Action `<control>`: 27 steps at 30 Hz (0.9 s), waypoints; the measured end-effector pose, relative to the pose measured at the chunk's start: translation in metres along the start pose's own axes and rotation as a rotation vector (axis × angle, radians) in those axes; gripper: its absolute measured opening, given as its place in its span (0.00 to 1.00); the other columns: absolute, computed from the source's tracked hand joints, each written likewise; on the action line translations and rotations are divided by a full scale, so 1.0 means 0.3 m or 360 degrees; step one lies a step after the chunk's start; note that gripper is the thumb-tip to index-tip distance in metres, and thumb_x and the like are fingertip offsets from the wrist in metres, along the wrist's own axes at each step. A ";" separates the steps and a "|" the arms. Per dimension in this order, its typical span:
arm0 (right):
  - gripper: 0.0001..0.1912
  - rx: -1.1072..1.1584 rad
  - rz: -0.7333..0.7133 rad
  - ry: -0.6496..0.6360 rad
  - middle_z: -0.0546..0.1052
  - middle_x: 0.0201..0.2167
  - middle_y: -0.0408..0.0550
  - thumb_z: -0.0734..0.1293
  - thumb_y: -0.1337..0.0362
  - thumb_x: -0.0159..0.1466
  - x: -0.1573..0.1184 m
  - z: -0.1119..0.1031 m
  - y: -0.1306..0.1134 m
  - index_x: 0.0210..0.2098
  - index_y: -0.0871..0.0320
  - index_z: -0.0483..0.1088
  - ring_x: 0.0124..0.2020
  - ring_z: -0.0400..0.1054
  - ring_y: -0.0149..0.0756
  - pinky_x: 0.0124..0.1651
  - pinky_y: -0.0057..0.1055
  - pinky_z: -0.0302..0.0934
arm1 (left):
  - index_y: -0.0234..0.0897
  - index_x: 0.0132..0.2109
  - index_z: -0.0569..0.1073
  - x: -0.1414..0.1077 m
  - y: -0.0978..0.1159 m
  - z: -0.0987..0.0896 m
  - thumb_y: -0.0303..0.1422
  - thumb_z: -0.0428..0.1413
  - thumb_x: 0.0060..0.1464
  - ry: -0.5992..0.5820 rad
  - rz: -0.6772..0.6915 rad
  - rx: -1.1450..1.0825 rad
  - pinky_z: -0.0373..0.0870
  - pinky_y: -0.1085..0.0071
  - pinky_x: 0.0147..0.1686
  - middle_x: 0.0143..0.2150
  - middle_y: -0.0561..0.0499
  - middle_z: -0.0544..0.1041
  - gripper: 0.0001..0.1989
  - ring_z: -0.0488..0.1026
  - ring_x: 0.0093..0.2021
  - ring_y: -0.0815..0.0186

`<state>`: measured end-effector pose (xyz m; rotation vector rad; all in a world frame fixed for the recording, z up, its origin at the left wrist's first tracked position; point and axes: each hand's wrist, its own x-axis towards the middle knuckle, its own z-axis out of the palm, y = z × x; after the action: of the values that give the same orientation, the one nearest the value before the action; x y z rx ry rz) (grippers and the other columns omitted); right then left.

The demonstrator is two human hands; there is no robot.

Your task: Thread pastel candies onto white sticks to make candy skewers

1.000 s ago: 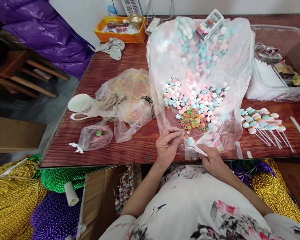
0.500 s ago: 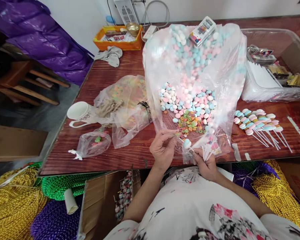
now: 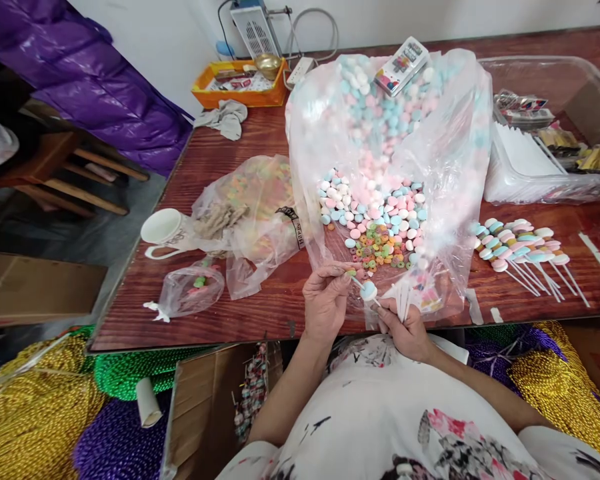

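Observation:
My right hand [image 3: 405, 328] grips a bundle of white sticks [image 3: 404, 298] at the table's near edge; one stick carries a pale blue candy disc [image 3: 369, 291]. My left hand [image 3: 326, 300] pinches a small green candy ring [image 3: 351, 273] at that stick's tip. Just beyond both hands lies a big clear plastic bag [image 3: 450, 167], open toward me, full of pink, blue and white candy discs [image 3: 375, 203] with a heap of coloured rings [image 3: 380, 245] at its mouth.
Finished candy sticks [image 3: 517, 250] lie in a row to the right. To the left are a white mug [image 3: 164, 230], a bag of rings [image 3: 260, 200] and a small knotted bag [image 3: 190, 288]. A clear tray [image 3: 545, 73] sits far right, an orange tray [image 3: 240, 83] at the back.
My right hand has turned the stick bundle upright and drawn nearer my left. My left hand now holds a green ring at the stick's tip. The view shifted slightly.

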<state>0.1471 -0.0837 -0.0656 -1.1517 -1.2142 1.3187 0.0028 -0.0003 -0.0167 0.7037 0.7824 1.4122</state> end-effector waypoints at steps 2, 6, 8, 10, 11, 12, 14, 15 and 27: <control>0.20 0.0051 0.0028 -0.0006 0.64 0.19 0.39 0.60 0.57 0.71 -0.006 0.001 0.001 0.24 0.58 0.64 0.19 0.52 0.24 0.22 0.25 0.46 | 0.39 0.31 0.78 0.003 -0.007 -0.003 0.26 0.70 0.42 0.0024 0.0015 0.0012 0.81 0.67 0.43 0.34 0.56 0.80 0.09 0.81 0.40 0.64; 0.19 0.0119 0.0048 -0.0038 0.63 0.18 0.39 0.59 0.56 0.72 -0.009 0.006 -0.008 0.26 0.58 0.66 0.18 0.50 0.24 0.22 0.26 0.44 | 0.40 0.33 0.77 0.010 -0.024 -0.024 0.25 0.67 0.47 -0.0022 0.0330 0.0235 0.81 0.60 0.45 0.35 0.56 0.80 0.08 0.81 0.42 0.62; 0.19 0.0105 0.0040 -0.0057 0.63 0.18 0.39 0.59 0.56 0.71 -0.006 0.008 -0.015 0.26 0.58 0.66 0.19 0.51 0.25 0.22 0.26 0.45 | 0.39 0.33 0.77 0.015 -0.028 -0.043 0.24 0.66 0.49 -0.0111 0.0680 0.0555 0.80 0.57 0.46 0.36 0.55 0.80 0.07 0.81 0.43 0.61; 0.20 0.0083 0.0033 -0.0070 0.63 0.18 0.39 0.59 0.56 0.71 -0.001 0.010 -0.020 0.26 0.58 0.66 0.19 0.52 0.25 0.22 0.26 0.47 | 0.39 0.34 0.77 0.019 -0.026 -0.063 0.23 0.64 0.51 -0.0247 0.1026 0.0949 0.79 0.56 0.49 0.37 0.53 0.81 0.07 0.81 0.44 0.60; 0.20 0.0080 0.0031 -0.0067 0.62 0.18 0.39 0.59 0.56 0.71 0.001 0.011 -0.020 0.25 0.58 0.65 0.19 0.53 0.25 0.23 0.26 0.47 | 0.39 0.34 0.77 0.020 -0.024 -0.071 0.23 0.63 0.52 -0.0322 0.1151 0.1117 0.79 0.56 0.49 0.38 0.52 0.81 0.06 0.81 0.46 0.60; 0.20 0.0083 0.0031 -0.0060 0.62 0.18 0.39 0.59 0.55 0.71 0.004 0.011 -0.018 0.25 0.58 0.65 0.19 0.53 0.25 0.23 0.26 0.47 | 0.40 0.35 0.77 0.021 -0.022 -0.077 0.23 0.62 0.53 -0.0387 0.1240 0.1236 0.79 0.56 0.50 0.39 0.51 0.82 0.06 0.80 0.47 0.60; 0.21 0.0095 0.0042 -0.0031 0.62 0.18 0.38 0.60 0.55 0.71 0.009 0.012 -0.012 0.23 0.58 0.63 0.19 0.53 0.25 0.23 0.26 0.47 | 0.40 0.37 0.77 0.018 -0.017 -0.081 0.22 0.61 0.54 -0.0469 0.1344 0.1330 0.79 0.57 0.49 0.42 0.51 0.82 0.08 0.80 0.49 0.59; 0.21 0.0101 0.0051 -0.0011 0.62 0.18 0.38 0.60 0.55 0.70 0.011 0.013 -0.008 0.23 0.58 0.63 0.19 0.52 0.25 0.23 0.26 0.47 | 0.40 0.38 0.77 0.014 -0.016 -0.079 0.21 0.61 0.54 -0.0495 0.1369 0.1342 0.80 0.57 0.49 0.43 0.50 0.82 0.08 0.80 0.49 0.59; 0.21 -0.0092 -0.0053 0.0014 0.62 0.18 0.40 0.60 0.53 0.69 0.032 0.016 -0.008 0.24 0.57 0.66 0.20 0.54 0.27 0.24 0.27 0.51 | 0.47 0.52 0.74 0.019 0.008 -0.026 0.30 0.69 0.46 -0.0049 0.0531 0.0481 0.79 0.67 0.39 0.37 0.55 0.81 0.26 0.81 0.35 0.65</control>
<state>0.1416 -0.0744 -0.0632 -1.1720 -1.2667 1.2595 -0.0051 0.0053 -0.0195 1.1278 0.8938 1.5923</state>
